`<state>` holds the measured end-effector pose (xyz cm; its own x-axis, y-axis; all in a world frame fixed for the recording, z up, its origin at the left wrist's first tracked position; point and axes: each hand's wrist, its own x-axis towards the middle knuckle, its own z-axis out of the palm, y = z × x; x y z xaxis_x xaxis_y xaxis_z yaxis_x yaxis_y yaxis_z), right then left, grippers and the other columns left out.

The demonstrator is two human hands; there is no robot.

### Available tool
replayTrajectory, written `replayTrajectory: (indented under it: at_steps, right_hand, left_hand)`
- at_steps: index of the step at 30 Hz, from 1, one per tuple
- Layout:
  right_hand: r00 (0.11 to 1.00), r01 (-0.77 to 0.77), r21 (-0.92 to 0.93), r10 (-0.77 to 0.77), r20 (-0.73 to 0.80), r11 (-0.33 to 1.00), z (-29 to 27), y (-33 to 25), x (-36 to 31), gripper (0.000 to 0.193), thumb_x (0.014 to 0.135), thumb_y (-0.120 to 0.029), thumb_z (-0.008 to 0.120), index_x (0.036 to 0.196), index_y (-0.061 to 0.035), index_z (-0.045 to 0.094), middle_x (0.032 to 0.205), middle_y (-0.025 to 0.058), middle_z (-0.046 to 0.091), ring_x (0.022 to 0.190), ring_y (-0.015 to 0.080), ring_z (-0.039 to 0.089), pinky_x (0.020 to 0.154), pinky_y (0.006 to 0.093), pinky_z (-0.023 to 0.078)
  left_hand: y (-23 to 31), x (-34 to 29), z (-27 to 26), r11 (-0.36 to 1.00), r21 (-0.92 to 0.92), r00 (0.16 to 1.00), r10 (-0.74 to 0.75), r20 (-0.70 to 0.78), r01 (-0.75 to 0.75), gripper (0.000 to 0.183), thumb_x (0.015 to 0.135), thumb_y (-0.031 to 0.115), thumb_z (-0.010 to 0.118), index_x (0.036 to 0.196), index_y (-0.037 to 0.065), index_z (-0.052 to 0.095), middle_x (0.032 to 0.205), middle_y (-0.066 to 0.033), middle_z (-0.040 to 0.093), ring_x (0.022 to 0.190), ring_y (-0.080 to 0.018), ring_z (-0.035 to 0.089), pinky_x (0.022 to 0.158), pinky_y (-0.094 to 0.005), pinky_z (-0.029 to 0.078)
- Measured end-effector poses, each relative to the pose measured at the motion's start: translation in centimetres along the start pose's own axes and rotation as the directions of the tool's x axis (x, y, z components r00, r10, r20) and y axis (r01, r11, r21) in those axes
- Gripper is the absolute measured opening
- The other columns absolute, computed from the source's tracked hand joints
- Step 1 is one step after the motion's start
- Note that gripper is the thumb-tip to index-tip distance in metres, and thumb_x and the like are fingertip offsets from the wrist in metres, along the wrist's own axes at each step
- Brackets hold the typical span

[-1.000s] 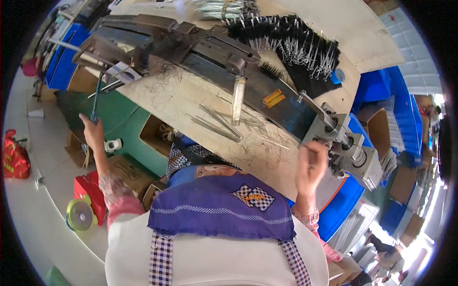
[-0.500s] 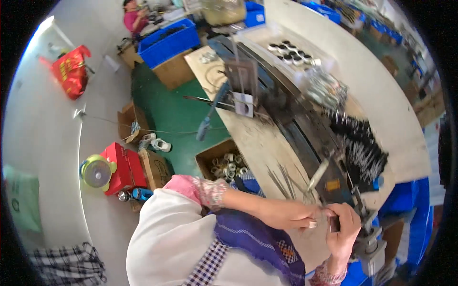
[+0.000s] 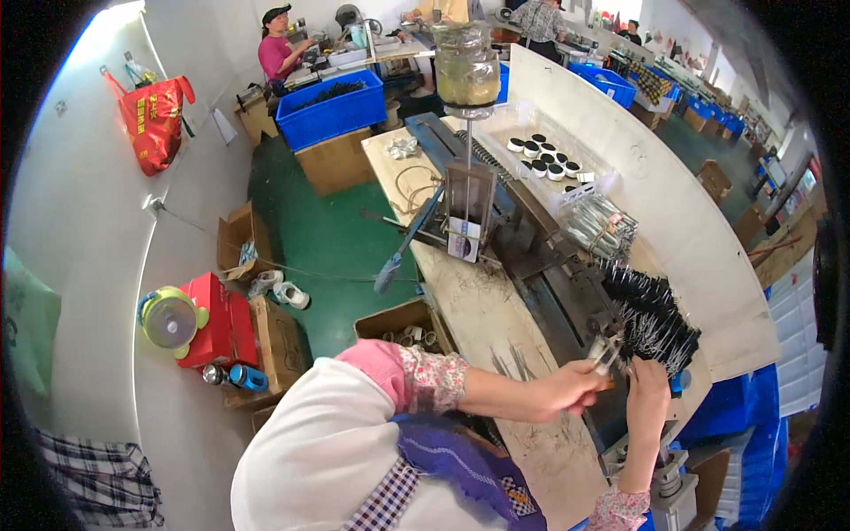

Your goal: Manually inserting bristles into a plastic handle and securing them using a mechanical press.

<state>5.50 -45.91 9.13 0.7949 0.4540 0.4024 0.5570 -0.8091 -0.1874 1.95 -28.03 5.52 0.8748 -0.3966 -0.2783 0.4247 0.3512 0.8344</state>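
head view, our only one: we log two bare hands at the lower right, over a long dark machine (image 3: 556, 296) on a pale wooden bench (image 3: 469, 310). machine's long axis runs slantwise, from upper middle down to lower right.

left hand (image 3: 571, 389): fingers curled, fingertips at the near end of a pale handle (image 3: 605, 351) on the machine. we see the handle tilted, long axis going from lower left up to upper right, far end toward the brushes (image 3: 651, 310). full grip or only touch, we can't tell.

right hand (image 3: 649, 380): just beside the left, fingers bent at the near edge of the brush pile; whether it pinches a wire we can't tell. brushes lie heaped on the bench's far side, past the machine, pile stretching from upper left to lower right. black bristles, silver stems mostly pointing down toward us.

around: blue cap (image 3: 680, 382) just beside the right hand; wire bundle (image 3: 599, 224) above the brushes; clear tray (image 3: 513, 124) of black-and-white round lids (image 3: 544, 159) further up; loose thin rods (image 3: 513, 363) on the near bench, left of the hands. upright rod bears a clear jar (image 3: 467, 75).
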Motion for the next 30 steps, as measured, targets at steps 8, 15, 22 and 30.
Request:
replayTrajectory:
  at_steps: [8,15,22,30]
  right_hand:
    - [0.999,-0.023,-0.139,0.029,0.040,0.990,0.3,-0.5,1.0,0.020,0.073,0.000,0.053,0.092,-0.0019,0.055,0.087,0.0152,0.054,0.086,0.0336,0.055,0.075,0.0416,0.049]
    - [0.999,-0.026,0.135,0.021,0.033,0.991,-1.8,1.0,0.0,0.007,0.074,-0.005,0.056,0.081,-0.0031,0.054,0.075,0.0143,0.056,0.074,0.0331,0.059,0.068,0.0412,0.050]
    - [0.572,-0.803,0.046,0.749,0.334,0.594,1.7,20.8,6.2,0.031,0.089,-0.026,0.055,0.078,0.0022,0.061,0.058,0.0138,0.061,0.049,0.0228,0.062,0.047,0.0353,0.052]
    - [0.725,-0.620,-0.037,0.590,0.355,0.784,-6.0,11.5,4.5,0.032,0.085,-0.031,0.063,0.089,0.0004,0.067,0.061,0.0074,0.061,0.055,0.0140,0.061,0.052,0.0279,0.050]
  left_hand:
    - [8.5,-0.6,-7.0,0.689,-0.687,0.935,0.037,0.352,0.231,0.018,0.094,0.013,0.048,0.100,-0.002,0.055,0.081,-0.0035,0.053,0.042,-0.0013,0.036,0.036,-0.0167,0.027]
    - [5.7,-2.2,-14.2,0.714,-0.678,0.881,0.422,0.215,-0.177,0.039,0.103,0.031,0.033,0.128,0.009,0.052,0.055,0.0014,0.035,0.036,-0.0036,0.026,0.029,-0.0197,0.020]
    - [4.8,-2.6,-7.7,0.847,0.475,0.921,0.044,0.386,-0.240,0.018,0.084,0.010,0.057,0.078,-0.006,0.064,0.061,-0.0053,0.054,0.050,-0.0095,0.045,0.045,-0.0250,0.034]
    - [2.6,5.6,-3.5,0.441,0.709,0.813,0.089,0.575,-0.550,0.018,0.088,0.014,0.057,0.081,-0.001,0.064,0.061,-0.0139,0.054,0.052,-0.0120,0.047,0.049,-0.0300,0.039]
